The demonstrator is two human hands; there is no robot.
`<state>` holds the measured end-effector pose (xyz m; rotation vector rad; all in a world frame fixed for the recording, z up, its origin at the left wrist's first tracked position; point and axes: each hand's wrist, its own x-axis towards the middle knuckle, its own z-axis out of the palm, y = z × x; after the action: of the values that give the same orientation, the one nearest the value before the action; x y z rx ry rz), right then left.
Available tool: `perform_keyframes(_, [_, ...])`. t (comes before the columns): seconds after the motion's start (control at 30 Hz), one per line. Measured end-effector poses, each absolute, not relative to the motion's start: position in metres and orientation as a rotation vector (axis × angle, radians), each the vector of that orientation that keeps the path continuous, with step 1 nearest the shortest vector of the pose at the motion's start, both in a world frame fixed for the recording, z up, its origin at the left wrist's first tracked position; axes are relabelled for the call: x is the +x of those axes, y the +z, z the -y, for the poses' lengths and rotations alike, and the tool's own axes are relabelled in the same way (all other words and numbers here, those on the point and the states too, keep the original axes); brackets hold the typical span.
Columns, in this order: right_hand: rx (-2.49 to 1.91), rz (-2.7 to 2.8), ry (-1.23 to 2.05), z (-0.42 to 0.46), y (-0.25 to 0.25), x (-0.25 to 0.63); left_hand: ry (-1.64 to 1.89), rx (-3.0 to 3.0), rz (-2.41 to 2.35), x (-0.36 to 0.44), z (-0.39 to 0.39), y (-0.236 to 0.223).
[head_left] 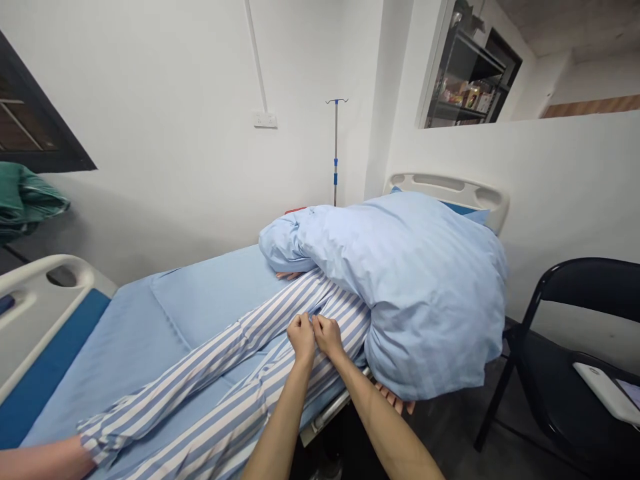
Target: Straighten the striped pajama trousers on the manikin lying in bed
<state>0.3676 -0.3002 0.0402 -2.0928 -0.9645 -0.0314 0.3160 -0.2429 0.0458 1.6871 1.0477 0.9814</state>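
Note:
My left hand is closed in a fist over the upper part of blue-and-white striped trousers. Right beside it, my right hand is closed too, the two hands touching or nearly so. Whatever the fingers hold is hidden. The trousers are on a figure lying on the bed; whether it is a person or a manikin I cannot tell. A bunched light blue quilt covers its upper body. The figure's fingers stick out below the quilt at the near side, and others at the far side.
The bed has a light blue sheet, a footboard and a headboard. An infusion stand rises behind it. On the right stands a black folding chair with a white device on it. Green cloth lies far left.

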Motion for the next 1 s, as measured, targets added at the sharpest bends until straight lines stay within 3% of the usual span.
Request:
perform_keyframes(0.2, [-2.004,0.907,-0.015,0.300,0.041,0.370,0.880,1.798,-1.115,0.316,0.257,0.038])
perform_keyframes(0.47, [-1.970,1.111,-0.078,0.297,0.082,0.398,0.844,1.934,-1.105,0.316,0.259,0.038])
perform_keyframes(0.7, [-2.312,1.140,-0.138,0.309,0.040,0.394,0.856,1.869,-1.097,0.315,0.260,0.038])
perform_keyframes(1.0, [-2.057,0.964,-0.150,0.307,0.031,0.408,0.900,1.797,-0.955,0.343,0.256,0.069])
